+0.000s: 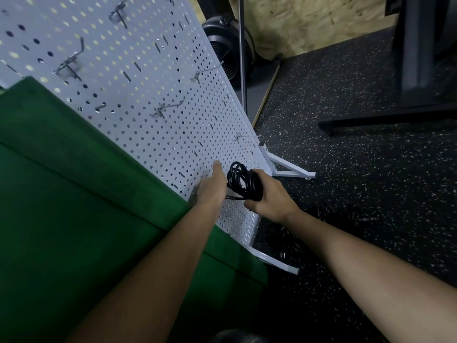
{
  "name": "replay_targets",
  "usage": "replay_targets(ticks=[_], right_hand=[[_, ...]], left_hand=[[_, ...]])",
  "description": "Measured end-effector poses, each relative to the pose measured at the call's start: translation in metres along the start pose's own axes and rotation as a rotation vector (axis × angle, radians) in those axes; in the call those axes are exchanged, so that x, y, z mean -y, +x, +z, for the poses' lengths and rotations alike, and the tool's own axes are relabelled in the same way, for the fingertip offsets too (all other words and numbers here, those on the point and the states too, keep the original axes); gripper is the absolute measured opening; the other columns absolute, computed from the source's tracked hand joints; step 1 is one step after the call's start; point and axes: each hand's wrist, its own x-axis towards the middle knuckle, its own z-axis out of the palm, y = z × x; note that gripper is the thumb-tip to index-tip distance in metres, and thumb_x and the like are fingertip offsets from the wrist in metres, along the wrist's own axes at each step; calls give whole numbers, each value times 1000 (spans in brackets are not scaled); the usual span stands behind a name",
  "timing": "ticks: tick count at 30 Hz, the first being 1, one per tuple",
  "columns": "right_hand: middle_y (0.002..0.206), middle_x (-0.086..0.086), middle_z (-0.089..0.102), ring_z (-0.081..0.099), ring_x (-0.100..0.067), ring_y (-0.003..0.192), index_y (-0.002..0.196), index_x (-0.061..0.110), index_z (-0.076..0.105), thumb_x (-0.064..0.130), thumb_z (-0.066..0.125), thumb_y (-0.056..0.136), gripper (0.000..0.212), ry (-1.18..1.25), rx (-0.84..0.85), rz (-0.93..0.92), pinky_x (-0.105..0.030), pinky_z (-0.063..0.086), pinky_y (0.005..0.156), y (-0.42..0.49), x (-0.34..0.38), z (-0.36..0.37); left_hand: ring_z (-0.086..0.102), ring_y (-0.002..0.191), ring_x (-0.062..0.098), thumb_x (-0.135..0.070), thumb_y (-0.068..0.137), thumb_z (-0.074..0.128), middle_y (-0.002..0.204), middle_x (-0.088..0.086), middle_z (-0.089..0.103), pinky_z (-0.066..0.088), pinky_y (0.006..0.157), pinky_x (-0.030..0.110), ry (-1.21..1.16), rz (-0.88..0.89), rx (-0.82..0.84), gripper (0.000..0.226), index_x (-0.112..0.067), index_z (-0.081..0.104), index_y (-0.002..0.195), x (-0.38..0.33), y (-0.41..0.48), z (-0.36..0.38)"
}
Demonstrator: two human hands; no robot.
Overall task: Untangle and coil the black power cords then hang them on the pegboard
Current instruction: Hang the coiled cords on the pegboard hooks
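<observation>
The coiled black cord (243, 180) is in the right hand (269, 196), whose fingers and thumb are curled round one side of the bundle, holding it just in front of the lower part of the pegboard (148, 70). A thin tail of the cord runs from the coil toward the underside of the left hand (212, 184); whether it touches that hand cannot be told. The left hand lies stretched out just beside the coil, what shows of its fingers straight, close against the board. Bare metal hooks (170, 107) stick out of the board higher up, well apart from the coil. More black cords (329, 214) lie loose on the speckled floor (371, 194) beyond the right wrist, blurred. The board stands on white feet (291, 173). A green surface (74, 194) fills the left side, touching the board's edge. A black fan (222, 45) sits behind the board.
</observation>
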Motion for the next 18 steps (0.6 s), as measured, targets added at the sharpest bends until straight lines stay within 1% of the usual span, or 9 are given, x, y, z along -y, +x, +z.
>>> replay_targets(ticks=[3,5,7,9,10,11,13,16,18], right_hand=[[121,2,67,66,-17,108,143,25,47,28,84,73,80,-62,56,-1,-39,56,99,1,-1,0],[122,2,66,66,-17,109,144,23,47,24,87,75,79,-66,79,-2,-39,55,101,3,2,5],[121,2,66,66,-18,107,145,22,46,21,87,78,79,-61,103,11,-41,56,99,5,5,7],[121,1,66,66,-19,105,146,22,44,18,86,79,79,-66,135,21,-43,57,97,8,6,7],[123,1,66,66,-19,107,146,22,44,17,86,79,79,-77,142,17,-43,56,98,9,7,6],[123,0,66,65,-20,109,145,21,45,16,85,79,78,-86,136,3,-43,55,99,9,8,5],[121,-1,67,65,-21,109,142,20,49,14,84,77,74,-87,89,-31,-43,56,97,9,10,4],[121,-2,67,64,-22,110,141,20,51,14,84,76,73,-71,31,-45,-41,54,97,8,12,6],[123,-2,67,64,-21,113,144,20,50,13,85,77,76,-68,70,-27,-37,53,99,9,11,7]], left_hand=[[53,137,33,-93,66,23,153,10,53,40,115,59,-5,-16,-5,119,-17,46,154,0,1,-1],[54,135,34,-87,76,26,151,12,55,42,114,58,-4,-7,-9,109,-15,43,155,0,-2,-2],[59,126,31,-81,86,31,146,14,57,48,109,51,59,27,-24,95,-11,51,148,1,0,-1],[64,105,25,-71,96,41,134,14,60,52,87,38,160,105,-53,72,-9,65,125,5,4,2],[65,97,23,-67,97,46,128,14,61,49,76,33,205,142,-54,63,-10,69,112,7,6,2],[65,93,23,-64,96,50,124,14,63,45,70,31,249,177,-52,56,-12,71,102,10,9,3],[66,93,23,-62,96,53,119,13,65,47,72,32,331,232,-60,51,-15,72,93,15,11,2],[66,96,25,-60,99,50,118,13,64,54,80,35,321,251,-84,51,-15,73,96,15,15,1],[66,96,25,-56,101,50,119,14,64,52,74,33,330,247,-98,49,-13,73,97,15,19,0]])
